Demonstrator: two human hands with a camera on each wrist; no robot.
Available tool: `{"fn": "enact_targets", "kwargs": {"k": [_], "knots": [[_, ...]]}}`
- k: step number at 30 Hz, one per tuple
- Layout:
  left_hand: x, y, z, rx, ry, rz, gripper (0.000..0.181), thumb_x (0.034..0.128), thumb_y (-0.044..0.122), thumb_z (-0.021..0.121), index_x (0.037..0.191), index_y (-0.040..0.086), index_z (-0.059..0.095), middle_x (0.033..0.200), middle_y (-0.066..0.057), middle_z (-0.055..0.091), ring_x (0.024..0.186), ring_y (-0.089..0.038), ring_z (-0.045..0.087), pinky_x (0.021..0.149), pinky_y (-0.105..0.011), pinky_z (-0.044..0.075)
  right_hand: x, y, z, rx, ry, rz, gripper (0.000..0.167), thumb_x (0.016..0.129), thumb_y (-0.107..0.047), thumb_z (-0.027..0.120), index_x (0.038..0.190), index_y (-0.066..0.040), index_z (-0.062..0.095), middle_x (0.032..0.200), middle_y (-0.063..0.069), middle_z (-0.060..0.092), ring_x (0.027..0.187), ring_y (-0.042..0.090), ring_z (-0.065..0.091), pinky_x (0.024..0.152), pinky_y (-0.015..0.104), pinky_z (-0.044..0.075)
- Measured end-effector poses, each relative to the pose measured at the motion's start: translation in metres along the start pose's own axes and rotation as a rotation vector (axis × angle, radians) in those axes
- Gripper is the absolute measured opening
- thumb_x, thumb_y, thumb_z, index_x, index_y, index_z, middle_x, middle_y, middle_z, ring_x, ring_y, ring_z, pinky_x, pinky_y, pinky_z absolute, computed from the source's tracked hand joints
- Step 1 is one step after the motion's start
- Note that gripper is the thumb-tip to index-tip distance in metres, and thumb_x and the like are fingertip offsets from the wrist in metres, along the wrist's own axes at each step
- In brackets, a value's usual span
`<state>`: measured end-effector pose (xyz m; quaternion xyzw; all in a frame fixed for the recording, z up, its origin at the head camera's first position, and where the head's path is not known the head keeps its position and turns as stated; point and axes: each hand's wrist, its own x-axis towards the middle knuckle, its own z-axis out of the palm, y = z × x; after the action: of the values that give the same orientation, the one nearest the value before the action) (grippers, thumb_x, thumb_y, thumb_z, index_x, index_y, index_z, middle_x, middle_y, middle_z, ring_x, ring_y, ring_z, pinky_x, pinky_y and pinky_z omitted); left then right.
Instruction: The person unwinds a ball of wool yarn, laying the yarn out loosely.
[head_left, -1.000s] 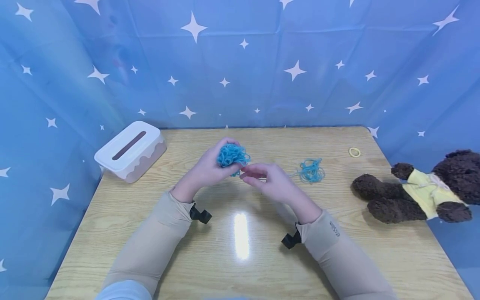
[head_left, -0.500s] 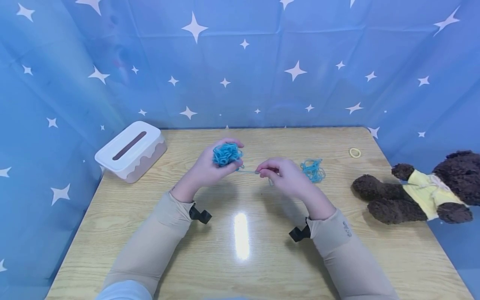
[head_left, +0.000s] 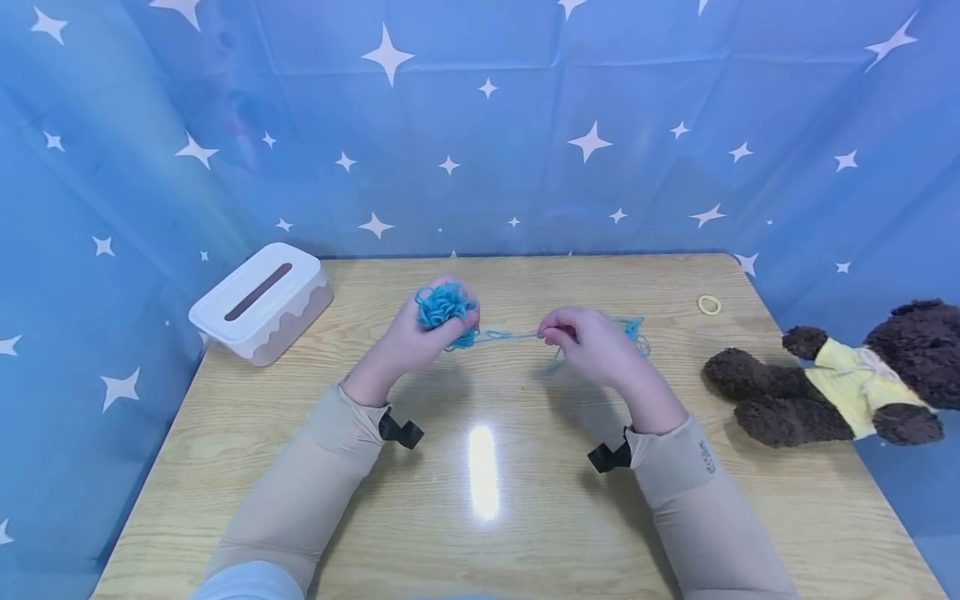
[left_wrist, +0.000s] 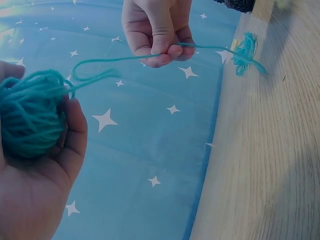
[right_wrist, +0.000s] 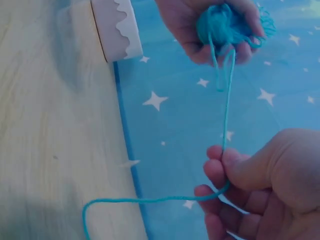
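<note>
A bundle of blue yarn (head_left: pixel 442 307) rests in my left hand (head_left: pixel 416 340), whose fingers and thumb curl round it; the left wrist view shows the wound yarn (left_wrist: pixel 32 117) against the palm. To its right, my right hand (head_left: pixel 600 346) pinches a single strand between thumb and fingertips. That strand (right_wrist: pixel 227 105) runs from the bundle to the pinch in the right wrist view, and a loose loop hangs beside it. Beyond the pinch the yarn trails off towards a small loose heap of the same yarn (left_wrist: pixel 244 54) on the table, partly hidden behind my right hand in the head view.
A white and pinkish tissue box (head_left: pixel 262 302) stands at the table's back left. At the right are a small yellow ring (head_left: pixel 708 305) and a dark brown plush toy in a yellow top (head_left: pixel 862 383). A blue star-patterned cloth (head_left: pixel 480 133) hangs behind the wooden table (head_left: pixel 360 517).
My right hand has moved right, away from the bundle, and a strand now stretches between the hands. My left hand has shifted slightly left with the bundle.
</note>
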<state>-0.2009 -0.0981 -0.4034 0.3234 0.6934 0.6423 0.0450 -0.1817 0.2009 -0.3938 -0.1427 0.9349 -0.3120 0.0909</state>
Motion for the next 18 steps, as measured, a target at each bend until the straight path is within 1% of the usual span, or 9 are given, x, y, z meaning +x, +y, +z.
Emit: {"fn": "enact_targets", "kwargs": {"k": [3, 5, 7, 9, 11, 15, 18], "knots": [[0.001, 0.0, -0.001, -0.028, 0.004, 0.001, 0.033, 0.104, 0.001, 0.059, 0.135, -0.003, 0.048, 0.103, -0.021, 0.066, 0.092, -0.023, 0.069, 0.081, -0.029, 0.06, -0.002, 0.006, -0.009, -0.015, 0.026, 0.02, 0.024, 0.116, -0.02, 0.057, 0.123, -0.009, 0.076, 0.117, 0.014, 0.08, 0.108, 0.029, 0.075, 0.09, 0.048, 0.058], [0.001, -0.001, -0.001, -0.02, 0.01, 0.008, 0.046, 0.1032, -0.001, 0.058, 0.147, 0.0, 0.043, 0.104, -0.022, 0.066, 0.093, -0.023, 0.07, 0.083, -0.028, 0.061, -0.004, 0.009, -0.016, -0.032, 0.048, 0.027, 0.024, 0.116, -0.021, 0.056, 0.121, -0.009, 0.076, 0.115, 0.014, 0.08, 0.107, 0.03, 0.074, 0.089, 0.048, 0.058], [0.002, -0.001, -0.001, -0.021, 0.005, 0.022, 0.055, 0.1026, -0.004, 0.057, 0.153, 0.002, 0.037, 0.102, -0.022, 0.066, 0.093, -0.024, 0.069, 0.085, -0.029, 0.061, -0.007, 0.013, -0.023, -0.052, 0.066, 0.038, 0.024, 0.116, -0.021, 0.056, 0.121, -0.008, 0.076, 0.113, 0.014, 0.08, 0.104, 0.03, 0.074, 0.087, 0.048, 0.057], [0.003, -0.002, -0.001, -0.002, 0.008, 0.044, 0.057, 0.1023, -0.005, 0.058, 0.153, 0.003, 0.033, 0.1, -0.02, 0.065, 0.091, -0.024, 0.069, 0.085, -0.029, 0.061, -0.01, 0.017, -0.031, -0.062, 0.072, 0.059, 0.025, 0.117, -0.021, 0.054, 0.122, -0.009, 0.075, 0.113, 0.015, 0.079, 0.104, 0.031, 0.074, 0.088, 0.048, 0.056], [0.003, -0.003, 0.0, 0.01, 0.016, 0.062, 0.055, 0.102, -0.005, 0.059, 0.15, 0.003, 0.033, 0.097, -0.018, 0.065, 0.09, -0.025, 0.069, 0.084, -0.03, 0.06, -0.012, 0.02, -0.037, -0.067, 0.074, 0.076, 0.025, 0.117, -0.021, 0.053, 0.124, -0.008, 0.073, 0.116, 0.017, 0.079, 0.106, 0.033, 0.074, 0.091, 0.051, 0.057], [0.003, -0.004, 0.001, 0.05, 0.053, 0.06, 0.047, 0.102, 0.0, 0.062, 0.141, 0.006, 0.035, 0.094, -0.011, 0.062, 0.084, -0.023, 0.065, 0.078, -0.03, 0.057, -0.017, 0.027, -0.049, -0.095, 0.075, 0.137, 0.026, 0.117, -0.021, 0.05, 0.128, -0.007, 0.069, 0.122, 0.021, 0.077, 0.111, 0.037, 0.071, 0.095, 0.057, 0.055], [0.003, -0.004, 0.002, 0.085, 0.074, 0.055, 0.045, 0.1015, 0.003, 0.064, 0.138, 0.007, 0.038, 0.092, -0.008, 0.058, 0.078, -0.023, 0.059, 0.075, -0.03, 0.054, -0.018, 0.037, -0.057, -0.135, 0.07, 0.208, 0.028, 0.117, -0.021, 0.048, 0.131, -0.006, 0.066, 0.126, 0.022, 0.073, 0.108, 0.038, 0.068, 0.091, 0.056, 0.053]]}}
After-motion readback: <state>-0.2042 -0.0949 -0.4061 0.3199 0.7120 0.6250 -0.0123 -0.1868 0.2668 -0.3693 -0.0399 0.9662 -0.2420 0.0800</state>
